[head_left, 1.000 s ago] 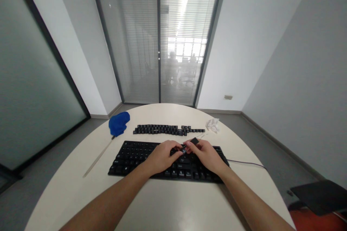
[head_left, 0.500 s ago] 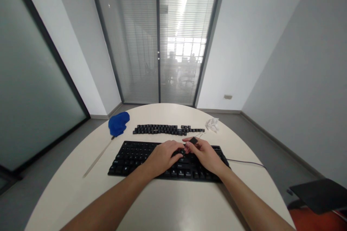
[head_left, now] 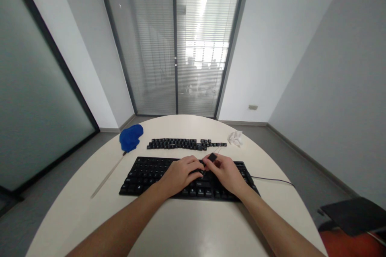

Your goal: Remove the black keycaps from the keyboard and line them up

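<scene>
A black keyboard (head_left: 147,172) lies across the table in front of me. Over its right half, my left hand (head_left: 183,172) is closed, with curled fingers and thumb coming together at the keys; what is between the fingertips is too small to make out. Close beside it, my right hand (head_left: 226,172) grips a small black keycap puller (head_left: 213,156), whose thin pale wires point away from me. The right fingertips meet the left ones above the keys. Beyond the keyboard, loose black keycaps (head_left: 173,143) are laid out in rows.
On the left of the white table (head_left: 193,225) lies a blue duster (head_left: 131,137) with a thin stick handle (head_left: 108,174). A crumpled white tissue (head_left: 235,138) sits at the back right. The keyboard's cable (head_left: 273,179) runs off to the right. A chair (head_left: 354,215) stands at lower right.
The keycap puller has tilted and shifted slightly left with the fingers of my right hand. My left fingers have moved a little over the keys. The view has shifted slightly.
</scene>
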Motion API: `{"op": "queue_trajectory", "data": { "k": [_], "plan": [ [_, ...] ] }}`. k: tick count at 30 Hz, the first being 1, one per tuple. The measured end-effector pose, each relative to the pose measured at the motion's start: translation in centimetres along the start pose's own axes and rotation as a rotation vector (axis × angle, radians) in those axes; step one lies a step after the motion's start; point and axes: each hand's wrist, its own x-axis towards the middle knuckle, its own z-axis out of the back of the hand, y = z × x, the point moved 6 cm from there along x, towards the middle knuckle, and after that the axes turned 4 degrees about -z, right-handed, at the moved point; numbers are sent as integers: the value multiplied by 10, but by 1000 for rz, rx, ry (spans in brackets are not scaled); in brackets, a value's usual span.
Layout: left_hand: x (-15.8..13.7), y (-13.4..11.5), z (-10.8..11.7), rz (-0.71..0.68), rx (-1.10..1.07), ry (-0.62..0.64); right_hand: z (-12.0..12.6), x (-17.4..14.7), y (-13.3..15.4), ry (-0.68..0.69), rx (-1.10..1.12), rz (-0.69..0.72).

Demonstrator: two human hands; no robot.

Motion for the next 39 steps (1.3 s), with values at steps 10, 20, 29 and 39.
{"op": "queue_trajectory", "data": {
  "k": [10,20,29,39],
  "plan": [
    [1,16,3,182,-369,-83,2,2,-8,-15,-90,-52],
    [-2,33,0,317,-382,-164,11,-5,20,0,-259,240],
    [-1,33,-4,319,-458,-147,4,-9,24,127,-341,302],
    [-1,24,-5,194,-119,-92,37,3,11,-126,-477,91]
  ]
}}
